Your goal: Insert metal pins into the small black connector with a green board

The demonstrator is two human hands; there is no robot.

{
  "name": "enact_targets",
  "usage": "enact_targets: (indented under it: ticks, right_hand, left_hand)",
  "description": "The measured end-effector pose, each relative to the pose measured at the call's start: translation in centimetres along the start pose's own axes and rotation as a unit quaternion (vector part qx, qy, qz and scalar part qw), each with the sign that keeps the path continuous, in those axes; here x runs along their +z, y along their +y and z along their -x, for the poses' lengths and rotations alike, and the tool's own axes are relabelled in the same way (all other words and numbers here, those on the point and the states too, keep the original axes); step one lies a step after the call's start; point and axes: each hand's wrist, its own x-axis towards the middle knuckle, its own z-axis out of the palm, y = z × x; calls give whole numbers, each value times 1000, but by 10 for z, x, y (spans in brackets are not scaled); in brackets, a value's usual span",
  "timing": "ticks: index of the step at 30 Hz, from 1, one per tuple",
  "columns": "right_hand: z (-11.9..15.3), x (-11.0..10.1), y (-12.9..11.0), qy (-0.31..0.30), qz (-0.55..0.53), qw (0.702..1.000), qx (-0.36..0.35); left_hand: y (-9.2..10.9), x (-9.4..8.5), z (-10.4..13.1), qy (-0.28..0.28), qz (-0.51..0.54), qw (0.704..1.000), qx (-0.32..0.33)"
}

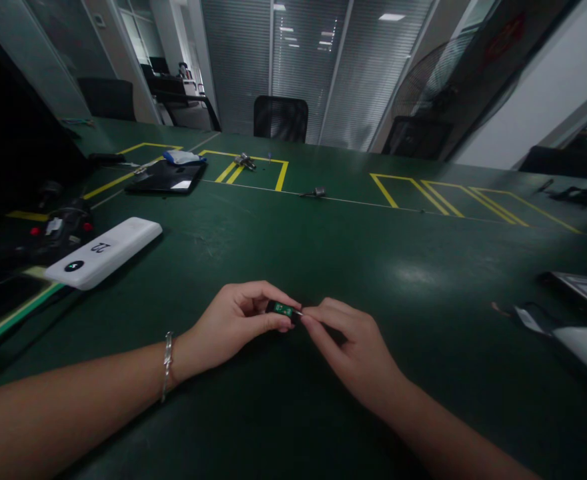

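1. Circuit piece, small and black with a green face, sits at the near middle of the worktop, raised in the fingers by the look of it. On my view its long axis runs left to right, the right end tipped slightly towards the person.
2. Thin pale bit shows at that right end, roughly in line with the axis. I can't tell whether it belongs to the piece or is separate.
3. Left hand is the nearer one, wrapped about the piece from its left: thumb along the near side, index finger over the far side. I read this grip as closed on the piece, leaving the green face exposed.
4. Right hand comes in from the opposite side. Its grip is a narrow pinch, thumb and index finger closed on the thin pale bit, fingertips just beside the left hand's. I judge that keeping the two in line is what matters here.
5. Further out, I have a white device marked 22 to the left, a small grey part lying beyond the hands, and a black tablet to the far left.
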Motion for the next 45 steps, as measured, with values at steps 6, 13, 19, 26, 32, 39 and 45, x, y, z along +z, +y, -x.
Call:
enact_targets:
  ticks: [6,13,19,26,32,39,45]
  right_hand:
    - [-1,-1,-1,-3,1,1000,-5]
    - [-2,0,-2,-4,-19,1000,-12]
    - [-1,0,-2,-2,-20,1000,-4]
    - [-1,1,1,17,-39,999,18]
    - [-2,1,0,34,-64,997,13]
    - [-1,2,2,27,-64,998,10]
    - [0,2,2,16,-63,998,13]
  left_hand:
    - [0,1,2,6,-42,999,23]
    - [-1,2,1,-6,-19,1000,4]
    - [0,3,2,-4,-20,1000,13]
    - [1,0,-1,4,35,999,10]
    - [1,0,0,-29,59,998,22]
    - [-7,0,-2,-29,84,996,-1]
    - [-12,-2,-2,-24,91,996,-4]
